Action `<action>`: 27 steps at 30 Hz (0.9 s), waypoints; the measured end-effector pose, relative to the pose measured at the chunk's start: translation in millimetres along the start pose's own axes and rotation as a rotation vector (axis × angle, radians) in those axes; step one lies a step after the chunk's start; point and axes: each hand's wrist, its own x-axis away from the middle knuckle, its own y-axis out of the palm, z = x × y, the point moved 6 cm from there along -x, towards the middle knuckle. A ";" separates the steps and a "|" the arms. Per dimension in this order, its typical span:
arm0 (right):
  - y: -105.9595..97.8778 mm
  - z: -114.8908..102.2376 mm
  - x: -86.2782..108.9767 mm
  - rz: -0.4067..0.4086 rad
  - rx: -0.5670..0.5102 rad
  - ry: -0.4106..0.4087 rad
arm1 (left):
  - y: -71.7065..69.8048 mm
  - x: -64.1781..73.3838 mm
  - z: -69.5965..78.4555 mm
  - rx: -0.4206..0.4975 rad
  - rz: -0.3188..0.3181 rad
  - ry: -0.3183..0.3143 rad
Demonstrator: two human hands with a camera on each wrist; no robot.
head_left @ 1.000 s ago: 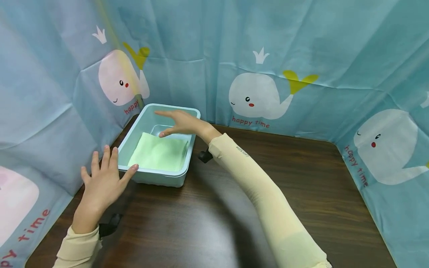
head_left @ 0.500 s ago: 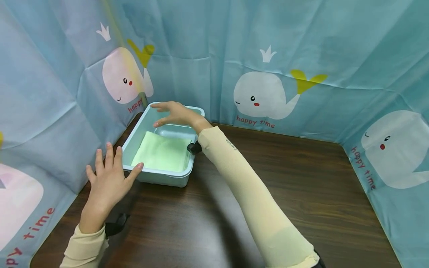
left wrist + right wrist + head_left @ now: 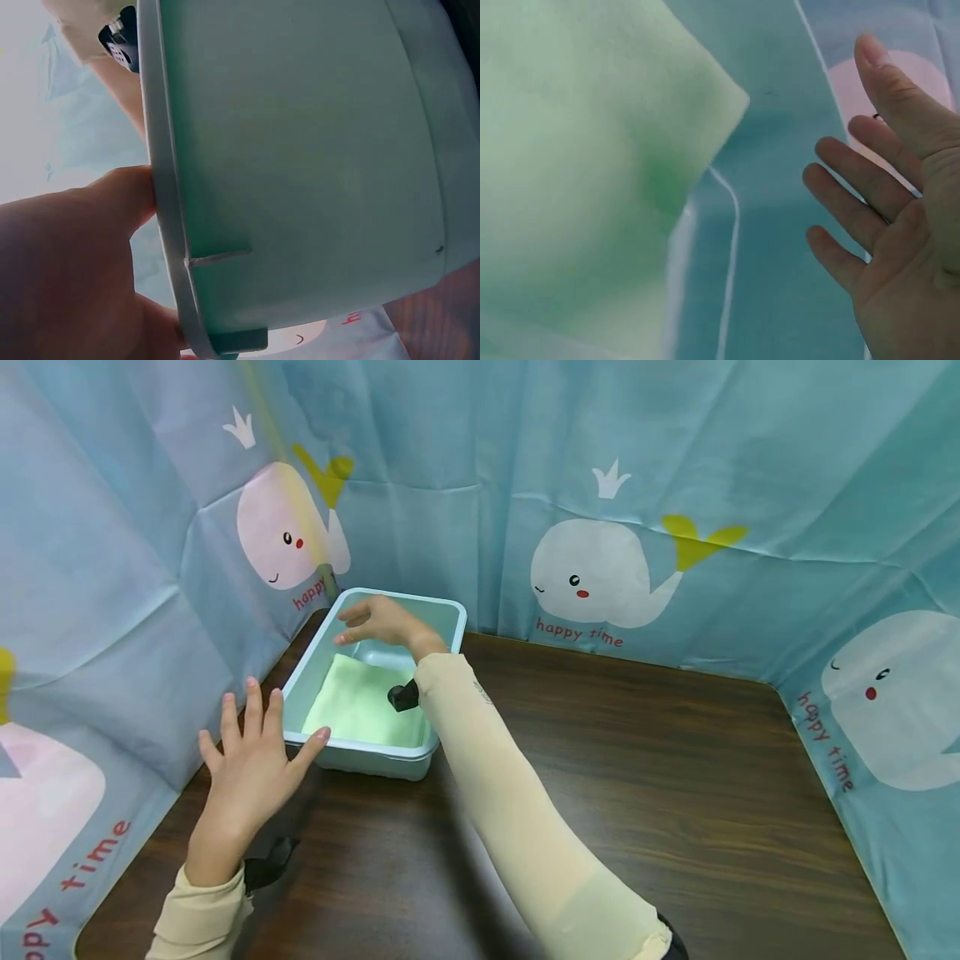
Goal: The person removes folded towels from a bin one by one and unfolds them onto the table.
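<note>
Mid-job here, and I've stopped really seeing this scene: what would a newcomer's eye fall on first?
Probably the pale green cloth lying in the light blue bin, with the empty right hand over the bin's far part and the left hand spread at its near left corner. Next, perhaps, the large white whale printed on the blue curtain behind the table.

there are two hands [image 3: 251, 768] [image 3: 386, 620], one bin [image 3: 367, 763], one cloth [image 3: 360, 700] and one table [image 3: 637, 777].
</note>
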 end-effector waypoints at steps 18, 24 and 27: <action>34.0 30.6 -10.8 0.042 -0.062 0.115 | -0.6 1.7 2.1 -0.006 -0.020 -0.026; 41.8 30.7 -14.7 0.004 -0.051 0.140 | -1.2 1.4 1.6 -0.005 -0.023 -0.033; 45.4 31.9 -16.5 -0.011 -0.058 0.163 | -0.7 1.8 0.6 -0.004 -0.024 -0.034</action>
